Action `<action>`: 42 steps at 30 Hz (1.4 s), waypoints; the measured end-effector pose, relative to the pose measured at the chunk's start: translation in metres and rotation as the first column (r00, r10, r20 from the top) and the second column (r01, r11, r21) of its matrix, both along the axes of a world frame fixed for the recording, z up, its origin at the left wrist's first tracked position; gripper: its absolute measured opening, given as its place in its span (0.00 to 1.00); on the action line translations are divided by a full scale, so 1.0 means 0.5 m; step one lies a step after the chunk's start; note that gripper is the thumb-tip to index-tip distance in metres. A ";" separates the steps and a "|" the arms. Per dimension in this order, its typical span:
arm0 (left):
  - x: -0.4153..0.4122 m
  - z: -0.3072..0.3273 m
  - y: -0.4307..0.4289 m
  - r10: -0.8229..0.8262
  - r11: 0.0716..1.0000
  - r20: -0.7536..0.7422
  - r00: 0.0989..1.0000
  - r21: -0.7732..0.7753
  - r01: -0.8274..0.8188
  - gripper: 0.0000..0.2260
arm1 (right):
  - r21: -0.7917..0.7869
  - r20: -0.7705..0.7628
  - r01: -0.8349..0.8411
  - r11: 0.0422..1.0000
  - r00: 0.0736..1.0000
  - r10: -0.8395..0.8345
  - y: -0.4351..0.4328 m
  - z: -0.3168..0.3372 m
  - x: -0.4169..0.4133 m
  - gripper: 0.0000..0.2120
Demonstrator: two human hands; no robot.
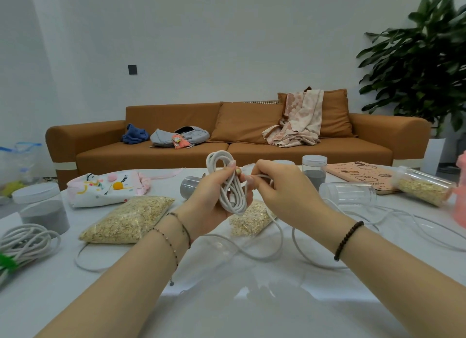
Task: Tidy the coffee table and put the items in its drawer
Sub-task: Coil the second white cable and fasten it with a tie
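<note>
Left hand (pixel 207 202) — cable coil (pixel 232 190) — right hand (pixel 283 189)

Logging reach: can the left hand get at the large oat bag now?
Probably not yet: the oat bag lies uncovered beside the wrist, but the left hand has its grip full of coiled cable.

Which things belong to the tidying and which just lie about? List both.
Job: white cable gripped by left hand, right hand pinching its strand; oat bag, grey jar, pouch, notebook.
Lying about: sofa, blanket, plant.
</note>
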State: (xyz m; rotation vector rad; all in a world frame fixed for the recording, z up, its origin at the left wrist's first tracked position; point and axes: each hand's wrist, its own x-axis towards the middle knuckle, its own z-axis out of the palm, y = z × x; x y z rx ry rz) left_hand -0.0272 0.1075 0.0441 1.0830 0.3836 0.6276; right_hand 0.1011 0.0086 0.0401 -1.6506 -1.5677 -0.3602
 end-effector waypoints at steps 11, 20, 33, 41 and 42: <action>0.011 -0.017 -0.005 -0.088 0.992 -0.105 0.991 0.079 0.097 0.10 | -0.170 -0.087 0.104 0.980 0.989 -0.120 -0.002 0.003 0.004 0.27; 0.008 -0.006 0.022 0.015 0.994 0.233 0.972 -0.110 0.011 0.11 | -0.034 -0.360 -0.016 0.999 0.933 0.003 0.001 0.013 0.021 0.24; 0.007 -0.006 -0.003 -0.242 0.964 0.056 0.969 0.130 0.233 0.20 | 0.070 -0.364 0.238 0.969 0.910 -0.198 0.000 0.020 0.048 0.21; 0.017 -0.028 -0.009 -0.172 0.810 -0.343 0.923 0.485 0.331 0.12 | 0.108 -0.348 0.247 0.963 0.917 -0.196 0.000 0.023 0.050 0.20; 0.019 -0.032 -0.005 -0.084 0.747 -0.408 0.909 0.578 0.328 0.12 | 0.100 -0.341 0.237 0.966 0.920 -0.190 0.000 0.022 0.049 0.20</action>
